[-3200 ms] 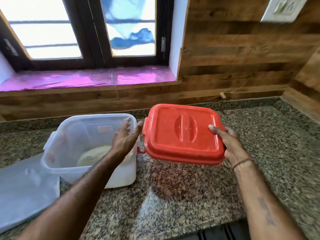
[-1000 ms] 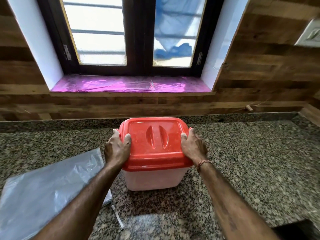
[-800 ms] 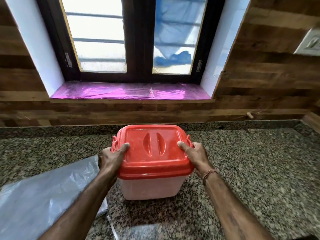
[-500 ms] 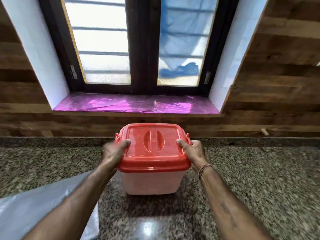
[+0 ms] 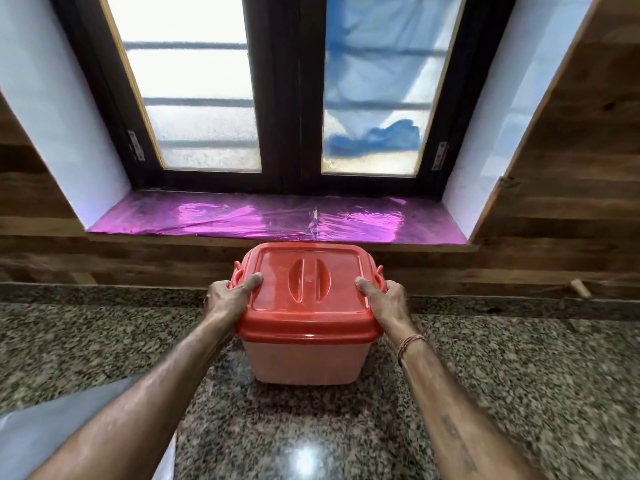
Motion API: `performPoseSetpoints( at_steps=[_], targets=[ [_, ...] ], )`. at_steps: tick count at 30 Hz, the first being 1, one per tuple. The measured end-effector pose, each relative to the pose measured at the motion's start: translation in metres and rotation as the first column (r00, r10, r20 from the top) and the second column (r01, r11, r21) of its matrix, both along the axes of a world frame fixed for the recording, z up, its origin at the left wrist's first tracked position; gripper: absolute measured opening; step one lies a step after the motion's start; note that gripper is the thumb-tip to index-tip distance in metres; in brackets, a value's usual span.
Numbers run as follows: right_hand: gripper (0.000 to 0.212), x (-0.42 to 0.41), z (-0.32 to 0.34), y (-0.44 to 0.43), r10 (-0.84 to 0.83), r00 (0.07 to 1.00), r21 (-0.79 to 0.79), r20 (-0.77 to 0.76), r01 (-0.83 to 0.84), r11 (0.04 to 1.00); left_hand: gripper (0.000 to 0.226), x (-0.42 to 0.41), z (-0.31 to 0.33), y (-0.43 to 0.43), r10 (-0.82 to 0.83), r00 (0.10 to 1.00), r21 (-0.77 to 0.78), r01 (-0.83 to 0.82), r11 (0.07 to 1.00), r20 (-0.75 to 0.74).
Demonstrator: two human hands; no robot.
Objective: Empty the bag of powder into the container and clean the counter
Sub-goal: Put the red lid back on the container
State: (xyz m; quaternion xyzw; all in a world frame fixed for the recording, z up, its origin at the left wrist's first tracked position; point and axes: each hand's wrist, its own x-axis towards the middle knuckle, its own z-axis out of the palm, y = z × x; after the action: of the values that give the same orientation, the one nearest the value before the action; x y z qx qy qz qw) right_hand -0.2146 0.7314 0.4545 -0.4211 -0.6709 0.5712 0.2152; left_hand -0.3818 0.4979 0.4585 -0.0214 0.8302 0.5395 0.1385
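Note:
The translucent plastic container point(image 5: 306, 363) stands on the speckled granite counter point(image 5: 519, 393), with its red lid point(image 5: 308, 289) on top. My left hand point(image 5: 230, 297) grips the lid's left edge, thumb on top. On the opposite edge my right hand point(image 5: 384, 299) holds the same way. The powder inside is hidden by the lid. The flat, clear plastic bag point(image 5: 52, 427) lies on the counter at the lower left, partly under my left forearm.
A wooden backsplash point(image 5: 536, 271) runs behind the counter. Above it is a window sill covered in shiny purple film point(image 5: 277, 221), under a dark-framed window. A small wooden peg point(image 5: 581, 288) lies at the back right.
The lid went from held beside the open container to sitting on it. Both hands then slid the closed container away from me toward the back wall.

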Motion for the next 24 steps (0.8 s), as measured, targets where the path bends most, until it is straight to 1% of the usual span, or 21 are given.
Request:
performPoseSetpoints(
  at_steps=[2,5,8,10,11,12,13,14,15,16,17,18,19,21,22,23,24],
  targets=[
    [0.035,-0.003,-0.003,0.001,-0.012,1.0,-0.013,-0.009,0.012,1.0,0.05,-0.002,-0.003,0.001,0.008,1.0,-0.002,-0.008,1.0,-0.006],
    [0.036,-0.006,-0.005,0.001,-0.044,0.998,-0.029,-0.036,0.042,0.999,0.052,0.0,-0.001,0.002,-0.003,1.0,-0.01,0.003,1.0,-0.014],
    [0.036,-0.003,0.002,-0.002,-0.032,0.999,-0.043,-0.01,0.032,0.999,0.062,0.002,0.002,-0.001,-0.026,0.999,-0.028,0.025,0.999,-0.032],
    [0.048,0.001,0.007,-0.006,-0.007,1.0,-0.041,0.008,0.007,0.999,0.072,0.008,0.005,-0.006,-0.072,0.995,-0.048,0.069,0.996,-0.065],
    [0.06,0.004,0.009,-0.009,0.001,0.999,0.004,0.048,-0.001,1.0,0.079,0.014,0.005,-0.01,-0.097,0.992,-0.052,0.093,0.994,-0.077],
    [0.072,0.008,0.011,-0.013,-0.007,0.993,0.101,0.116,-0.005,0.995,0.087,0.022,0.005,-0.017,-0.125,0.987,-0.05,0.121,0.991,-0.099],
    [0.08,0.015,0.014,-0.023,-0.045,0.984,0.232,0.173,0.003,0.973,0.094,0.03,0.003,-0.028,-0.144,0.982,-0.042,0.14,0.989,-0.122],
    [0.083,0.021,0.014,-0.037,-0.11,0.977,0.372,0.185,0.034,0.928,0.097,0.039,-0.001,-0.041,-0.149,0.978,-0.024,0.147,0.989,-0.144],
    [0.082,0.029,0.018,-0.055,-0.179,0.973,0.512,0.147,0.08,0.855,0.097,0.048,-0.005,-0.054,-0.143,0.977,0.0,0.145,0.989,-0.157],
    [0.08,0.035,0.019,-0.08,-0.222,0.972,0.631,0.077,0.125,0.766,0.096,0.054,-0.012,-0.074,-0.122,0.98,0.012,0.126,0.992,-0.158],
    [0.078,0.041,0.021,-0.109,-0.225,0.974,0.72,-0.01,0.163,0.675,0.094,0.06,-0.02,-0.096,-0.104,0.984,0.0,0.105,0.994,-0.143],
    [0.075,0.045,0.017,-0.135,-0.194,0.978,0.774,-0.082,0.185,0.606,0.093,0.064,-0.031,-0.118,-0.09,0.987,-0.035,0.086,0.996,-0.136],
    [0.072,0.047,0.014,-0.167,-0.144,0.983,0.808,-0.115,0.177,0.562,0.093,0.066,-0.044,-0.144,-0.077,0.988,-0.098,0.064,0.993,-0.132],
    [0.066,0.044,-0.001,-0.229,-0.007,0.994,0.841,-0.106,0.093,0.534,0.092,0.067,-0.07,-0.2,-0.036,0.993,-0.23,0.01,0.973,-0.111],
    [0.062,0.041,-0.013,-0.258,0.078,0.995,0.829,-0.064,0.009,0.559,0.093,0.065,-0.082,-0.229,-0.017,0.995,-0.302,-0.012,0.953,-0.096],
    [0.06,0.037,-0.031,-0.285,0.17,0.985,0.78,0.003,-0.109,0.616,0.096,0.063,-0.092,-0.257,0.008,0.997,-0.373,-0.034,0.927,-0.071],
    [0.061,0.033,-0.047,-0.307,0.259,0.96,0.69,0.104,-0.258,0.676,0.098,0.063,-0.097,-0.28,0.037,0.998,-0.438,-0.056,0.897,-0.052]
  ],
)
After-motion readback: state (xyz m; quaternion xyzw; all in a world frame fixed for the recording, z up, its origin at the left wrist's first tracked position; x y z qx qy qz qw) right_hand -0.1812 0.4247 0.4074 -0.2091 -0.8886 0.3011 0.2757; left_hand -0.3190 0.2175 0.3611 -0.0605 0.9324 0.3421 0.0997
